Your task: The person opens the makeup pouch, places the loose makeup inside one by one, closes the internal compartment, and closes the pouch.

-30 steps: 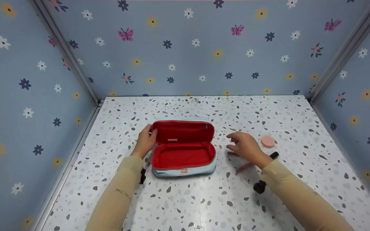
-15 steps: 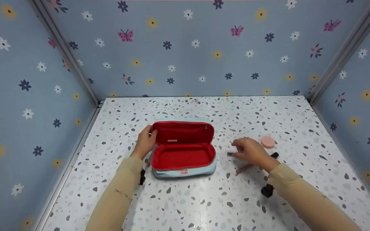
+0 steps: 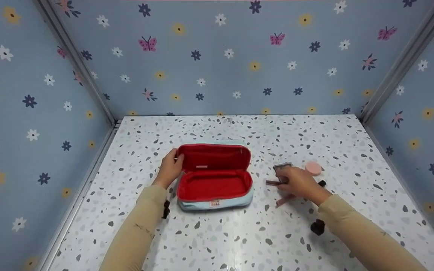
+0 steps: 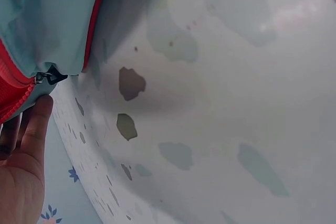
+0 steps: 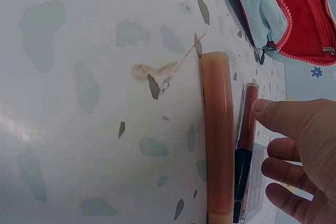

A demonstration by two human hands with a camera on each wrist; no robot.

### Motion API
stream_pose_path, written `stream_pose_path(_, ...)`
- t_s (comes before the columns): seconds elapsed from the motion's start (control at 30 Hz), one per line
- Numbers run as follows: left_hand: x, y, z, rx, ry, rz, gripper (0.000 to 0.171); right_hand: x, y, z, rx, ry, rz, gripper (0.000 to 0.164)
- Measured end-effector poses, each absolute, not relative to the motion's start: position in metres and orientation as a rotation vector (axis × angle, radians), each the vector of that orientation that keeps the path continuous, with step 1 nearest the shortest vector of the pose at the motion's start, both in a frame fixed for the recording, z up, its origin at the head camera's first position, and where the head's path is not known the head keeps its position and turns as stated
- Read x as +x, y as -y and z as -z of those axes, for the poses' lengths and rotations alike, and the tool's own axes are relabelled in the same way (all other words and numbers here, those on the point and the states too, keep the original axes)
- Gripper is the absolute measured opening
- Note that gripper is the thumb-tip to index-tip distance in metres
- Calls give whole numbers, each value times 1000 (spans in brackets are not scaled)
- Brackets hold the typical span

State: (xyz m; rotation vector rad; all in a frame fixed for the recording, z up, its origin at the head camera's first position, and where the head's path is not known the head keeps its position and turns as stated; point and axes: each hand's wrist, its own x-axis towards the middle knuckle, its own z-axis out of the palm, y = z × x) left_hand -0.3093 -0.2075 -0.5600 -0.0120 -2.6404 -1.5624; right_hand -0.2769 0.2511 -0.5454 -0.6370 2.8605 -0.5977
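A light blue zip pouch (image 3: 239, 200) with a red lining lies open at the middle of the table. My left hand (image 3: 169, 168) grips the left edge of its raised lid, thumb inside and fingers behind. Right of the pouch, my right hand (image 3: 300, 182) is over a small clear rectangular case (image 3: 282, 165), its fingers partly covering it. In the right wrist view the thumb is at a lip gloss tube (image 5: 249, 116) with a dark cap, and the other fingers bend loosely beside the clear case. A peach-coloured tube (image 5: 218, 135) lies alongside the lip gloss.
A round pink item (image 3: 313, 168) sits just behind the right hand. A small black end (image 3: 322, 183) shows past the right wrist. Patterned blue walls (image 3: 217, 75) enclose the speckled table (image 3: 209, 244) at the back and sides.
My right hand has moved right and lowered, away from the pouch and onto the clear case, which now shows under the fingers. The left hand keeps its hold on the lid.
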Motion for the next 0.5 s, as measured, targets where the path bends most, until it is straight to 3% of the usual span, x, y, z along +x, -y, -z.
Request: stream_pose_path(0.5, -311, 206, 560, 0, 2639, 1564, 26, -273, -260, 552, -650, -2888, 485, 11)
